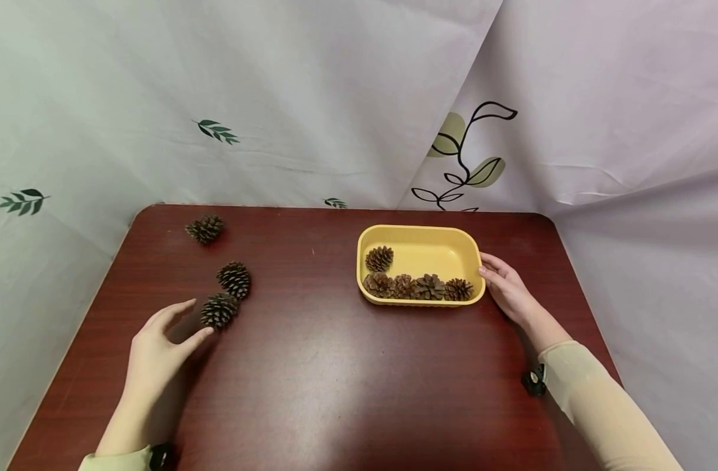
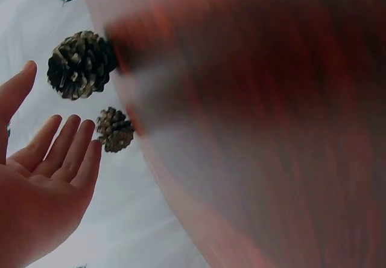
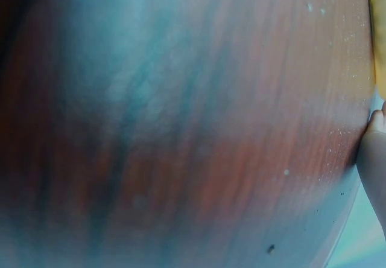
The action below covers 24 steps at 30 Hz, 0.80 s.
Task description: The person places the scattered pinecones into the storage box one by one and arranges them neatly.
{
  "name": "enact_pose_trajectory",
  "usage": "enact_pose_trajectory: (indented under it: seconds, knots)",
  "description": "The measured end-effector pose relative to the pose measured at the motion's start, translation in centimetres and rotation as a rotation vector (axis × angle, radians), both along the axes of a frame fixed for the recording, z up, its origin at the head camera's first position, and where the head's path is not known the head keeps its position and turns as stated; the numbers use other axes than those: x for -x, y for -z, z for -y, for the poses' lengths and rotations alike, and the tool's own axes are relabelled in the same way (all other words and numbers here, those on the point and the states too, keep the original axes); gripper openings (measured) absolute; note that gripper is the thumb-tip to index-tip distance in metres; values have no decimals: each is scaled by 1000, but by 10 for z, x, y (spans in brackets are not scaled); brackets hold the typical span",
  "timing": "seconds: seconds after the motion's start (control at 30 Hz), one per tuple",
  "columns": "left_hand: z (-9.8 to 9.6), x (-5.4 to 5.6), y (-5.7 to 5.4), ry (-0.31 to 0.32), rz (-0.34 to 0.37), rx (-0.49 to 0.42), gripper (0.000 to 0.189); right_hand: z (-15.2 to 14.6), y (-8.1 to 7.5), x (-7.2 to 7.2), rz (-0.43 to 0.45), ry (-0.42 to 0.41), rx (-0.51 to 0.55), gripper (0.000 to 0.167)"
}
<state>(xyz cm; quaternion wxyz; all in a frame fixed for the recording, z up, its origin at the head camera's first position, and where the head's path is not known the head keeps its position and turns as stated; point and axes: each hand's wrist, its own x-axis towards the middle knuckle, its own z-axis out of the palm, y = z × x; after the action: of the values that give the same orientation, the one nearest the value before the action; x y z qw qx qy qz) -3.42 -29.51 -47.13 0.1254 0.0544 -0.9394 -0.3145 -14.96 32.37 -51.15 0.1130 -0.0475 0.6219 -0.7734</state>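
I find the left hand [image 1: 157,347], lower left of frame, spread wide, empty, beside a dark-brown scaly pine cone [image 1: 219,311]. The right hand [image 1: 510,292], fingers extended, touches a yellow rounded-rectangular tray [image 1: 427,251], right of centre, containing five brown cones [image 1: 431,287].

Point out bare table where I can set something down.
The widest free patch of table lies in front of the tray, between the left hand and right sleeve. Another lies between the loose cones and the tray. It is crowded at the left hand, by two of them, and along the tray's near wall, where four cones line up.
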Motion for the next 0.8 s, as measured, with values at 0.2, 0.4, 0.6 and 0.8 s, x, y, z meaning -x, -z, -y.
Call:
enact_pose_trajectory:
  seconds: [0.2,0.4,0.6,0.8]
  knots:
    - [1,1,4,41,17,11,63,0,2,0,-9,-4,16,35]
    - [0,4,8,49,12,-6,63,-1,3,1,-18,-12,39,35]
    - [-1,8,10,49,10,-16,62,-2,2,1,-7,-8,16,35]
    - [-4,10,11,56,33,0,61,-2,2,1,-3,-4,4,34]
